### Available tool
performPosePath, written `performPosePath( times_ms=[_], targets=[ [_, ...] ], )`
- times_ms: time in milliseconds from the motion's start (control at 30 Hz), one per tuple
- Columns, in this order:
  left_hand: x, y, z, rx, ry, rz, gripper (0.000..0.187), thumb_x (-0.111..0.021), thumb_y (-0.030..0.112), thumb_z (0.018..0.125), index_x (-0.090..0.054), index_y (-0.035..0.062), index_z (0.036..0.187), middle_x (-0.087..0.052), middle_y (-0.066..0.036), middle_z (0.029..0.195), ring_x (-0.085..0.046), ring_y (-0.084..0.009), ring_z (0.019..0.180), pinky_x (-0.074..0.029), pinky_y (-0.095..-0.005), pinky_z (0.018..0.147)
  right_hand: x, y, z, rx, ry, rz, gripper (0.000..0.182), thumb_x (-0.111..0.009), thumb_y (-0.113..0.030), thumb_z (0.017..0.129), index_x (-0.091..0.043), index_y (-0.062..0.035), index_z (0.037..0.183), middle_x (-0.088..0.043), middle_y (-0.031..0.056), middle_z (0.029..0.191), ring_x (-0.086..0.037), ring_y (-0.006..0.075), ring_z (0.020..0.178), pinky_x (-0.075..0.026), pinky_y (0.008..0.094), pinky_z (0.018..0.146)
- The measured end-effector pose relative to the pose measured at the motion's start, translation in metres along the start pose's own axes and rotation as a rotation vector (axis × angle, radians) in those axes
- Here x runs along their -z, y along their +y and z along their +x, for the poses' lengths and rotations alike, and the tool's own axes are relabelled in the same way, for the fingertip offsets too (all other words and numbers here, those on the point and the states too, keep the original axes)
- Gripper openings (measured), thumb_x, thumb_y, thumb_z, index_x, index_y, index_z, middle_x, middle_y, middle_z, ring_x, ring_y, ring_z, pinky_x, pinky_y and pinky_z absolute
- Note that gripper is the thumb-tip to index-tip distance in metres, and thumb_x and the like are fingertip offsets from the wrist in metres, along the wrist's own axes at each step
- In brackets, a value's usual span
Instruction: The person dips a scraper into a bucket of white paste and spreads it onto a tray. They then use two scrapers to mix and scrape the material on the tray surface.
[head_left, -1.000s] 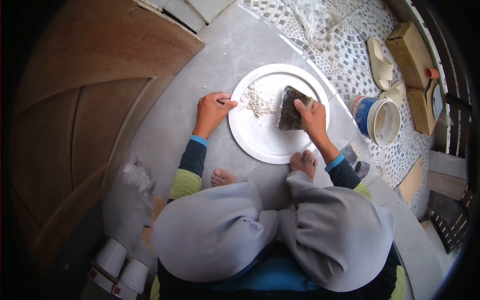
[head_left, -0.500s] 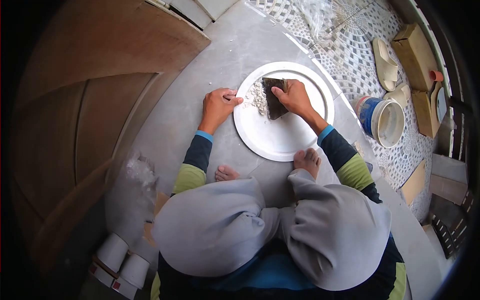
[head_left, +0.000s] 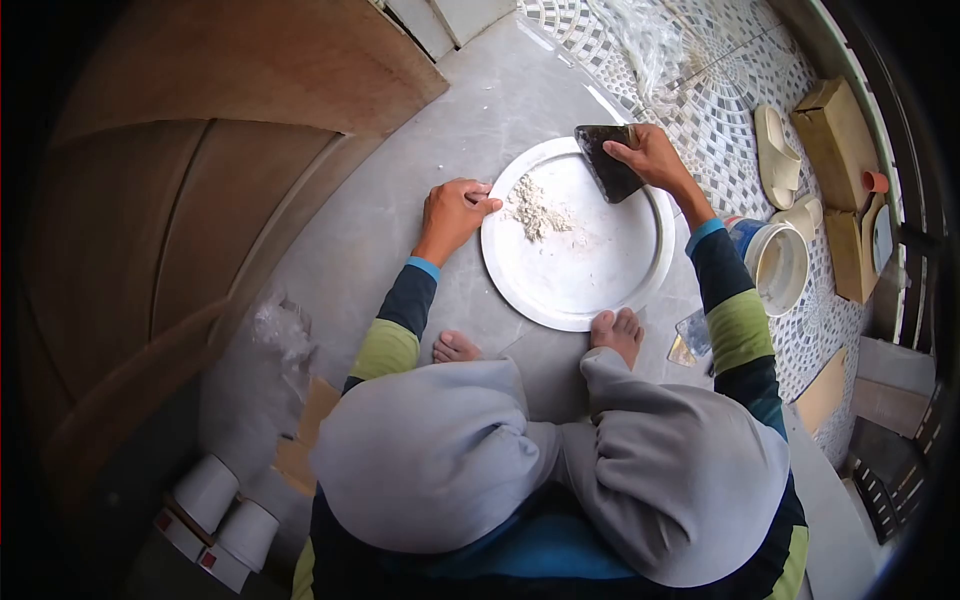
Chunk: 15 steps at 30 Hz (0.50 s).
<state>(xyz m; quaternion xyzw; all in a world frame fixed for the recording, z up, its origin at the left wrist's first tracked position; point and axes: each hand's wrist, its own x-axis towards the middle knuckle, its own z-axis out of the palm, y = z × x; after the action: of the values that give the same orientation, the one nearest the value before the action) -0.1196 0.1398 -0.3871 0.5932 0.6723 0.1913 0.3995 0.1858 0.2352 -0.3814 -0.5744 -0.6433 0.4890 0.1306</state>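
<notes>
A round silver tray point(head_left: 600, 262) lies on the grey floor, with a crumbly whitish heap point(head_left: 537, 208) on its left part. My left hand point(head_left: 455, 214) has its fingers closed on the tray's left rim. My right hand point(head_left: 655, 160) grips a dark flat plate point(head_left: 608, 165) with the thumb on top, over the tray's upper right rim. The dark plate is tilted and apart from the heap.
A bucket point(head_left: 778, 265) stands right of the tray on patterned tiles. Beyond are sandals point(head_left: 777, 155) and a cardboard box point(head_left: 835, 140). A wooden door point(head_left: 240, 170) is at the left, white pots point(head_left: 207, 492) at lower left. My foot point(head_left: 617, 335) is near the tray's lower edge.
My right hand has moved up and right with the dark plate, away from the heap to the rim. My left hand stays at the left rim. The whole view has shifted slightly.
</notes>
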Motion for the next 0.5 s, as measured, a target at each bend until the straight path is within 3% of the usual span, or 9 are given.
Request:
performPosePath(
  times_ms=[133, 167, 267, 367, 433, 500],
  targets=[
    [-0.001, 0.0, -0.001, -0.021, 0.014, -0.032, 0.03, -0.077, 0.02, 0.072, -0.069, -0.001, 0.092, -0.069, -0.014, 0.083, -0.067, -0.0213, 0.073, -0.052, -0.0289, 0.068, -0.036, -0.036, -0.011, 0.185, -0.044, -0.299, 0.03, -0.064, -0.025, 0.082, -0.058, 0.0041, 0.076, -0.057, 0.0197, 0.062, -0.059, 0.0324, 0.06, -0.045, 0.0401, 0.06],
    [-0.001, -0.001, -0.002, -0.001, 0.015, -0.064, 0.031, -0.077, 0.021, 0.071, -0.069, -0.0009, 0.091, -0.069, -0.014, 0.082, -0.068, -0.0227, 0.072, -0.052, -0.0303, 0.068, -0.035, -0.025, -0.014, 0.189, -0.049, -0.301, 0.03, -0.064, -0.025, 0.082, -0.058, 0.0041, 0.076, -0.057, 0.0197, 0.062, -0.059, 0.0324, 0.06, -0.045, 0.0401, 0.06],
    [-0.003, 0.0, -0.004, -0.03, 0.057, -0.034, 0.03, -0.077, 0.021, 0.071, -0.069, -0.0003, 0.091, -0.069, -0.014, 0.082, -0.068, -0.0228, 0.072, -0.052, -0.0304, 0.068, -0.022, 0.0, -0.031, 0.002, 0.02, 0.099, 0.027, -0.063, -0.022, 0.082, -0.06, 0.0043, 0.078, -0.059, 0.0195, 0.064, -0.058, 0.0305, 0.057, -0.045, 0.0381, 0.059],
    [-0.005, -0.004, -0.002, -0.015, 0.047, -0.035, 0.029, -0.077, 0.022, 0.071, -0.07, 0.0001, 0.09, -0.069, -0.013, 0.082, -0.068, -0.0226, 0.071, -0.052, -0.0305, 0.068, -0.039, 0.018, -0.03, -0.018, 0.117, 0.149, 0.026, -0.063, -0.021, 0.082, -0.061, 0.0047, 0.079, -0.06, 0.0197, 0.065, -0.058, 0.0301, 0.057, -0.045, 0.0377, 0.058],
    [-0.005, -0.004, -0.003, -0.016, 0.046, -0.024, 0.03, -0.077, 0.021, 0.071, -0.07, -0.0002, 0.091, -0.069, -0.013, 0.082, -0.067, -0.0207, 0.07, -0.051, -0.029, 0.067, -0.058, -0.002, -0.035, 0.107, 0.262, -0.099, 0.026, -0.062, -0.021, 0.081, -0.059, 0.0048, 0.075, -0.058, 0.0239, 0.065, -0.058, 0.0389, 0.061, -0.045, 0.042, 0.058],
    [-0.004, -0.002, -0.004, -0.028, 0.046, -0.016, 0.031, -0.078, 0.02, 0.071, -0.07, -0.0004, 0.092, -0.069, -0.013, 0.082, -0.066, -0.0188, 0.07, -0.051, -0.0275, 0.066, -0.075, -0.016, -0.047, 0.116, 0.316, -0.246, 0.026, -0.063, -0.02, 0.079, -0.056, 0.0038, 0.069, -0.056, 0.0251, 0.064, -0.055, 0.0421, 0.061, -0.043, 0.0454, 0.058]
  ],
)
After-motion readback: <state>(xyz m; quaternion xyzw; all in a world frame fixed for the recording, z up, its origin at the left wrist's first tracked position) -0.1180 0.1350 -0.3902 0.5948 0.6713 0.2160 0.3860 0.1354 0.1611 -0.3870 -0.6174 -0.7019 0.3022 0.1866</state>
